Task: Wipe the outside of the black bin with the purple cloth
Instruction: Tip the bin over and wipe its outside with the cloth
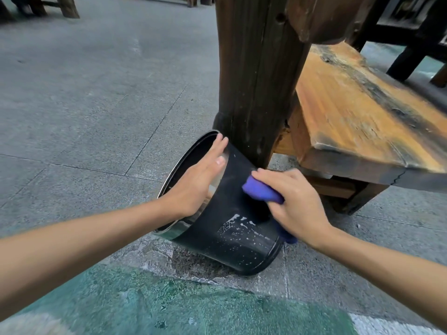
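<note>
The black bin lies tilted on its side on the stone floor, mouth facing left and away, base toward me at the lower right. White wet streaks mark its lower wall. My left hand lies flat with fingers extended across the shiny metal rim at the bin's mouth. My right hand presses the purple cloth against the bin's upper outside wall. A tail of the cloth hangs below my wrist beside the base.
A thick dark wooden post stands right behind the bin, touching or nearly touching it. A low orange wooden bench extends to the right. Grey paving lies to the left, and a green painted patch is near me.
</note>
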